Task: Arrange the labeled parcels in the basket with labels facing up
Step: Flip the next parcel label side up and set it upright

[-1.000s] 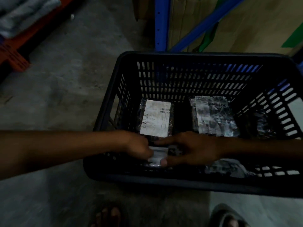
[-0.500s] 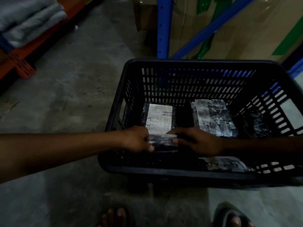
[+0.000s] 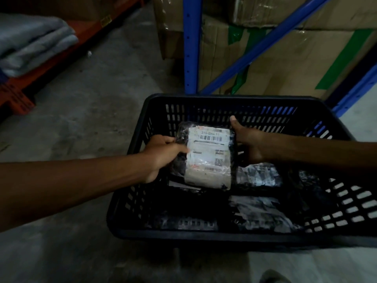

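A black slotted plastic basket (image 3: 222, 234) stands on the concrete floor. Both hands hold one black-wrapped parcel (image 3: 206, 158) above the basket's left half, its white barcode label facing up toward me. My left hand (image 3: 163, 155) grips the parcel's left edge. My right hand (image 3: 247, 139) grips its right edge, thumb raised. Under it, other wrapped parcels lie in the basket: one at mid-right (image 3: 259, 175) and one at the near right (image 3: 263, 214). Part of the basket floor is hidden by the held parcel.
Blue shelving uprights (image 3: 189, 45) and taped cardboard boxes (image 3: 285, 56) stand right behind the basket. At the far left an orange rack (image 3: 18, 94) carries folded grey cloth (image 3: 30, 43). Bare concrete floor lies to the left of the basket.
Both hands were low at the basket's near side on a parcel; now they hold it raised with its white label turned up. The view has tilted upward.
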`<state>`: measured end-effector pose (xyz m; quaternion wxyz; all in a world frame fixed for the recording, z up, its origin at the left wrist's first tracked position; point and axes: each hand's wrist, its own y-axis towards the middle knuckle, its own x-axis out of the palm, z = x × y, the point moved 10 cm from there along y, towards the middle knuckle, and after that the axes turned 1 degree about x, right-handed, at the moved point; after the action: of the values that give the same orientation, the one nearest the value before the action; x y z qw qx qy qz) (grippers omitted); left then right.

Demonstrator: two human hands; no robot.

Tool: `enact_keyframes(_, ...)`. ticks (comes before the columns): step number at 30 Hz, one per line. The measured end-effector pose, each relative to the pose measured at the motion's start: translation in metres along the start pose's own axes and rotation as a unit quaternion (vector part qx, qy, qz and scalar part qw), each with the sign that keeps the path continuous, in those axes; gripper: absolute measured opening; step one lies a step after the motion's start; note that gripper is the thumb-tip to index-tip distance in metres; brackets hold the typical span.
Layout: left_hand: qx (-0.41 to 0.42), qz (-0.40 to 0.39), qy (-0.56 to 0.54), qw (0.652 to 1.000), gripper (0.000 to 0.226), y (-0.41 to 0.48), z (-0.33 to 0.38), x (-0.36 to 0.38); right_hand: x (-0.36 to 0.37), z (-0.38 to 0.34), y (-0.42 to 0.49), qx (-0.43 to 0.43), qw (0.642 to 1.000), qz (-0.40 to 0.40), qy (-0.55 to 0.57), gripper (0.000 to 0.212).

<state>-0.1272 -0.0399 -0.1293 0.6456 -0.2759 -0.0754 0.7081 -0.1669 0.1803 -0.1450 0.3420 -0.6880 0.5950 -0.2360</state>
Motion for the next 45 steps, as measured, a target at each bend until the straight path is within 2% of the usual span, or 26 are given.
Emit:
enact_keyframes(5,0.002,0.102,0.052,0.993,0.032,0.024,-0.003,-0.014,0.031,-0.007,0.001,-0.042,0.997,-0.07,0.013,0.049)
enact_keyframes(9,-0.021,0.144,0.139,0.979,0.04,0.04,-0.016,-0.021,0.041,-0.002,0.031,-0.062,0.997,-0.034,0.011,0.05)
enact_keyframes(12,-0.041,0.118,0.189,0.974,0.036,0.053,-0.029,-0.015,0.053,0.015,0.047,-0.041,0.997,-0.061,-0.02,0.036)
enact_keyframes(14,-0.077,0.032,0.168,0.982,0.042,0.059,-0.044,0.006,0.062,0.031,0.053,-0.044,0.994,-0.075,-0.064,0.029)
enact_keyframes(16,-0.106,-0.014,0.214,0.971,0.058,0.063,-0.055,0.023,0.072,0.036,0.056,-0.086,0.987,-0.087,-0.103,0.043)
enact_keyframes(19,-0.103,0.017,0.299,0.949,0.061,0.07,-0.049,0.025,0.077,0.032,0.057,-0.109,0.977,-0.11,-0.146,0.05)
enact_keyframes(22,-0.082,0.037,0.339,0.936,0.059,0.068,-0.036,0.027,0.056,0.029,0.055,-0.054,0.977,-0.09,-0.187,0.032)
enact_keyframes(24,-0.065,0.05,0.374,0.924,0.077,0.057,-0.027,0.033,0.033,0.012,0.043,-0.09,0.973,-0.055,-0.203,0.019)
enact_keyframes(25,-0.027,0.05,0.402,0.914,0.085,0.05,-0.018,0.04,0.016,-0.001,0.035,-0.135,0.962,-0.017,-0.238,0.023)
enact_keyframes(26,0.032,0.039,0.437,0.898,0.09,0.043,-0.009,0.053,-0.004,-0.011,0.026,-0.19,0.935,0.031,-0.297,0.028)
enact_keyframes(28,0.151,-0.016,0.483,0.862,0.096,0.027,0.001,0.091,-0.035,-0.024,-0.003,-0.301,0.827,0.108,-0.463,0.041)
enact_keyframes(29,0.191,-0.056,0.504,0.84,0.099,0.022,-0.001,0.11,-0.044,-0.017,-0.011,-0.326,0.766,0.114,-0.542,0.054)
enact_keyframes(31,0.253,-0.137,0.556,0.78,0.107,0.012,-0.007,0.152,-0.06,0.025,-0.004,-0.27,0.679,0.066,-0.68,0.078)
enact_keyframes(32,0.272,-0.168,0.581,0.748,0.11,0.008,-0.012,0.17,-0.067,0.045,0.003,-0.23,0.64,0.058,-0.731,0.08)
enact_keyframes(33,0.278,-0.186,0.602,0.725,0.113,0.007,-0.016,0.185,-0.07,0.055,0.008,-0.224,0.611,0.072,-0.756,0.074)
enact_keyframes(35,0.264,-0.168,0.621,0.719,0.111,0.012,-0.02,0.204,-0.072,0.06,0.023,-0.265,0.58,0.125,-0.76,0.064)
enact_keyframes(38,0.239,-0.077,0.619,0.744,0.082,0.021,-0.012,0.209,-0.079,0.065,0.055,-0.271,0.564,0.175,-0.76,0.064)
enact_keyframes(40,0.26,-0.052,0.622,0.737,0.071,0.024,-0.008,0.212,-0.076,0.064,0.06,-0.291,0.547,0.186,-0.762,0.055)
enact_keyframes(43,0.275,-0.084,0.649,0.704,0.077,0.024,-0.009,0.212,-0.068,0.058,0.048,-0.288,0.54,0.173,-0.772,0.053)
enact_keyframes(45,0.295,-0.116,0.63,0.709,0.083,0.018,0.002,0.209,-0.067,0.047,0.039,-0.302,0.539,0.123,-0.776,0.055)
